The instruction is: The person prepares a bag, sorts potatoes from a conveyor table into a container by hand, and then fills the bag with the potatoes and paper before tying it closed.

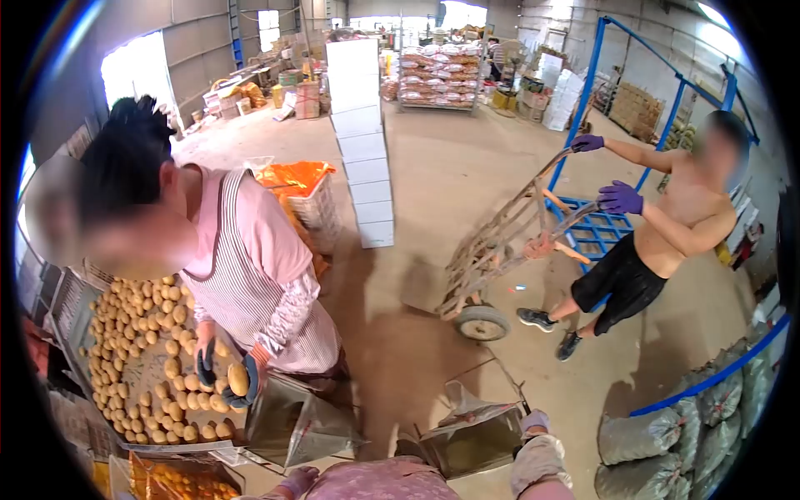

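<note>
Low in the view, my left hand [300,480] is beside my pink clothing, mostly cut off by the bottom edge. My right hand [535,422] is at the right rim of an open plastic bag [471,443] in front of me; its fingers are too small and blurred to make out. A second open clear bag [304,421] hangs to the left, by the end of a sorting table [154,354] covered with round, yellow-brown potatoes [125,321]. Standing there, a co-worker in a striped apron [242,287] holds a larger potato [238,379] in dark gloves.
At right, a person in purple gloves [621,198] grips a hand truck [508,242] beside a blue metal frame [596,221]. Filled sacks [637,437] are stacked at lower right. A column of white boxes [367,171] stands ahead, with a pallet of sacks [439,77] farther back.
</note>
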{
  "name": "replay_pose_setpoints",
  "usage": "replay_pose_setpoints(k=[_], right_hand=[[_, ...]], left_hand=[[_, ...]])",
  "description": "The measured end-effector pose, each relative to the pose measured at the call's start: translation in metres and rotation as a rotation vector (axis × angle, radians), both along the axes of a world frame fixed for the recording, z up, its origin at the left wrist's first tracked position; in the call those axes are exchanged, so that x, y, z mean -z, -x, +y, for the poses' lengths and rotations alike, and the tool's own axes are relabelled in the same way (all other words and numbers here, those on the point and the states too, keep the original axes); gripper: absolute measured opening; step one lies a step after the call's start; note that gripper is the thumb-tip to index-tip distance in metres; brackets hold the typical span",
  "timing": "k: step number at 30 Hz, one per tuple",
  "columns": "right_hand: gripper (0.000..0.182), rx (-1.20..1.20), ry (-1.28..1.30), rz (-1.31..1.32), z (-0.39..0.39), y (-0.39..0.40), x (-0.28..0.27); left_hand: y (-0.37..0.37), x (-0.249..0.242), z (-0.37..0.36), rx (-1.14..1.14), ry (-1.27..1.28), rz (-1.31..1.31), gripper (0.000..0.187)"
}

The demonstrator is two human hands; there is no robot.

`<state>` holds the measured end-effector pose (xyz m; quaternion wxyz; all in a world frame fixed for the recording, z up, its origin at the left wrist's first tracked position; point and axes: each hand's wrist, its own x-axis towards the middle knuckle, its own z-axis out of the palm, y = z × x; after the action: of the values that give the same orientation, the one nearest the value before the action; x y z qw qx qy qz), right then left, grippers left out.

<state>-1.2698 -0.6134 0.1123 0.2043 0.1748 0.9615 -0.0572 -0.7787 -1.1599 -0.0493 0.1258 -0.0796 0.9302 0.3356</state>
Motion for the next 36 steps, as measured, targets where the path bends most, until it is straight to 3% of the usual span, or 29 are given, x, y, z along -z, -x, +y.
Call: replay_pose_setpoints(k=[2,4,8,9,11,13,14,17,18,21,24,26,30,33,34,36], right_hand=[[0.029,-0.031,0.015,0.001,0.0,0.024,0.022],[0.028,-0.081,-0.011,0.034,-0.009,0.045,0.044],[0.028,-0.349,-0.089,-0.141,-0.03,0.093,0.045],[0.029,-0.442,-0.124,-0.155,-0.038,0.103,0.042],[0.032,-0.558,-0.167,-0.231,-0.059,0.127,0.023],[0.034,-0.527,-0.124,-0.008,-0.06,0.153,0.073],[0.034,-0.512,-0.028,-0.01,-0.065,0.16,0.065],[0.035,-0.443,0.212,-0.085,-0.083,0.153,0.051],[0.035,-0.426,0.283,-0.112,-0.089,0.155,0.051],[0.035,-0.437,0.32,-0.118,-0.111,0.152,0.038],[0.036,-0.461,0.288,-0.081,-0.126,0.175,0.054],[0.033,-0.466,0.305,-0.042,-0.142,0.191,0.043],[0.031,-0.169,0.591,-0.06,-0.151,0.222,0.054],[0.033,0.141,0.813,-0.085,-0.15,0.253,0.122],[0.032,0.22,0.811,-0.079,-0.162,0.25,0.117],[0.032,-0.239,0.525,-0.113,-0.159,0.269,0.194]], left_hand=[[0.002,-0.003,0.007,-0.257,-0.273,-0.248,0.025],[0.016,-0.048,0.024,-0.743,-0.614,-0.454,0.028],[0.007,-0.079,0.036,-0.498,-0.238,-0.16,0.034],[0.043,-0.152,0.057,-0.818,-0.408,-0.398,0.033],[0.026,-0.154,0.066,-1.173,-0.824,-0.303,0.03],[-0.001,-0.149,0.069,-1.163,-0.74,-0.205,0.028],[-0.01,-0.149,0.074,-1.291,-0.783,-0.171,0.029],[-0.056,-0.144,0.086,-1.247,-0.653,-0.196,0.032],[-0.078,-0.141,0.091,-0.985,-0.493,-0.108,0.03],[-0.103,-0.137,0.113,-1.433,-0.842,-0.232,0.026],[-0.133,-0.131,0.12,-0.974,-0.413,-0.254,0.025],[-0.13,-0.133,0.123,-1.209,-0.57,-0.188,0.025],[-0.091,-0.146,0.128,-1.56,-0.755,-0.099,0.029],[-0.04,-0.195,0.138,-1.591,-0.689,-0.195,0.032],[-0.031,-0.203,0.141,-1.566,-0.681,-0.189,0.032],[-0.026,-0.216,0.15,-1.512,-0.661,-0.183,0.033]])
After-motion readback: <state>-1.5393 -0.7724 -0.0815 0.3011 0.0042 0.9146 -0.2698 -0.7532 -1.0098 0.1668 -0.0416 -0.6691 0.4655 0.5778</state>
